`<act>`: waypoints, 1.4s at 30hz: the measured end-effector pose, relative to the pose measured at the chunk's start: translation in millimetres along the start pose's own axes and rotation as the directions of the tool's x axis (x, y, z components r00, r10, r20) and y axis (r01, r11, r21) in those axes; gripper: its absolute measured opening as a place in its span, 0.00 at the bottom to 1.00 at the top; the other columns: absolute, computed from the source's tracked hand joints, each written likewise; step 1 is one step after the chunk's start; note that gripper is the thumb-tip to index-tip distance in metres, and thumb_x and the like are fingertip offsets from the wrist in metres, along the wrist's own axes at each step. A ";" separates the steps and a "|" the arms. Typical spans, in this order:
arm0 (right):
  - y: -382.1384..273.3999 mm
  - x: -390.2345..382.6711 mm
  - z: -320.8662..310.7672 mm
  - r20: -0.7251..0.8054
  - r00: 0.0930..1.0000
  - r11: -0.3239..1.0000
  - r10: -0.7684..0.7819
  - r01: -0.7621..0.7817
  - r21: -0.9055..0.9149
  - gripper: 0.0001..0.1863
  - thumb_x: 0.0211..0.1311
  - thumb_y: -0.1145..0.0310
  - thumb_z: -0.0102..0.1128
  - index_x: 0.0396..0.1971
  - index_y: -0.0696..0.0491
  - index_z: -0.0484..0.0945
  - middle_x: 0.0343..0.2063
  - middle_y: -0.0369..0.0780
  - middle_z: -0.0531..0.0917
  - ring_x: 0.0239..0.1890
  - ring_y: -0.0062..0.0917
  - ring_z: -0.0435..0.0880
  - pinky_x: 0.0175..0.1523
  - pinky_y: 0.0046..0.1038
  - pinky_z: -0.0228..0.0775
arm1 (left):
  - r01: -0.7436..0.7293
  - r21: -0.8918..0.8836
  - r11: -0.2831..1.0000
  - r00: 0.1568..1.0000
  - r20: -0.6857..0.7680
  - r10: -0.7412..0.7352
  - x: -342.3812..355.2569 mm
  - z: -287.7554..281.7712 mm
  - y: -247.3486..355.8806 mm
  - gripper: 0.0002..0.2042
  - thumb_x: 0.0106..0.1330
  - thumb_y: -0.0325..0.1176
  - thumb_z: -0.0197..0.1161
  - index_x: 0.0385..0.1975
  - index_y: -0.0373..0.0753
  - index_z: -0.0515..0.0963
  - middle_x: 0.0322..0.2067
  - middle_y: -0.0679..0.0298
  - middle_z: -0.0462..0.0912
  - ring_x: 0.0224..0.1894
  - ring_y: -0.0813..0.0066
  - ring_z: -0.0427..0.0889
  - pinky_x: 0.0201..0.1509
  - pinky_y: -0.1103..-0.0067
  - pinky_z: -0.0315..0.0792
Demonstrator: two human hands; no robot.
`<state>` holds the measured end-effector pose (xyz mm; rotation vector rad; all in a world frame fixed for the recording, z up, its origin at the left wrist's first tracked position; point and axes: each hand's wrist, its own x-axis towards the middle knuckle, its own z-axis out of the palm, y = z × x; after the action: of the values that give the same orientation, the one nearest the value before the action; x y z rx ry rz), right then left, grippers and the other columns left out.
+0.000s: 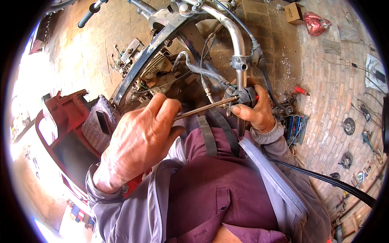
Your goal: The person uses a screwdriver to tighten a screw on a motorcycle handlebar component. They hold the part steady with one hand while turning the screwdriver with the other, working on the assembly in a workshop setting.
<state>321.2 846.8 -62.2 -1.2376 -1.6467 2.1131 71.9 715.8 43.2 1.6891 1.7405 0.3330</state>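
Observation:
My left hand (142, 135) is closed around the rear of a screwdriver, and its handle is hidden in my fist. The long, brownish screwdriver shaft (202, 108) points right, its tip against a black switch housing (246, 96) on the handlebar. Wrapped around that housing from the right is my right hand (261, 109), with the thumb on the near side and some fingers hidden behind. The bent silver handlebar (236, 38) belongs to a stripped motorcycle. Beside the housing hang a grey sheathed cable (194, 68) and a black cable (267, 79).
The dark motorcycle frame (148, 60) stands ahead. At left are red body panels (67, 129) and a phone (103, 122) on a cloth. Blue-handled tools (298, 127) lie on the right. A cardboard box (294, 14) and red plastic bag (316, 24) rest farther off.

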 end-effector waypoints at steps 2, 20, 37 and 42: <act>3.8 -1.0 -0.7 -0.021 1.000 1.000 0.008 -0.008 0.001 0.45 0.41 0.60 0.74 0.55 0.73 0.62 0.39 0.44 0.80 0.38 0.22 0.80 0.45 0.24 0.73 | 0.029 -0.025 0.999 0.999 -0.040 -0.030 2.1 0.1 0.4 0.10 0.56 0.24 0.63 0.35 0.36 0.71 0.30 0.55 0.73 0.31 0.49 0.79 0.32 0.64 0.72; 11.1 -2.4 -4.5 -0.026 0.998 0.998 -0.055 0.054 -0.034 0.44 0.41 0.59 0.76 0.57 0.68 0.66 0.43 0.50 0.78 0.44 0.31 0.78 0.53 0.32 0.71 | -0.035 0.085 0.996 0.998 -0.044 0.039 10.2 7.5 0.6 0.12 0.52 0.20 0.64 0.35 0.34 0.72 0.29 0.55 0.72 0.32 0.54 0.79 0.34 0.66 0.74; 5.6 -0.7 -6.0 0.023 0.998 0.991 -0.066 0.068 -0.112 0.54 0.43 0.55 0.76 0.57 0.80 0.56 0.45 0.51 0.75 0.46 0.31 0.77 0.55 0.30 0.70 | -0.077 0.064 0.995 0.996 -0.028 0.079 17.2 17.6 -4.4 0.09 0.57 0.26 0.66 0.34 0.34 0.73 0.29 0.56 0.73 0.30 0.52 0.79 0.33 0.65 0.74; 10.5 -1.1 -4.4 -0.006 0.997 0.992 -0.082 0.081 -0.101 0.53 0.42 0.56 0.75 0.58 0.79 0.56 0.41 0.48 0.78 0.42 0.28 0.78 0.53 0.28 0.71 | -0.034 -0.118 0.992 0.993 -0.117 0.020 20.9 14.6 9.5 0.08 0.58 0.25 0.65 0.34 0.34 0.74 0.28 0.55 0.72 0.29 0.53 0.79 0.32 0.64 0.74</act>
<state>328.4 845.4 -71.0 -1.1851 -1.7883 1.9956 89.9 733.1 32.2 1.6366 1.7456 0.5466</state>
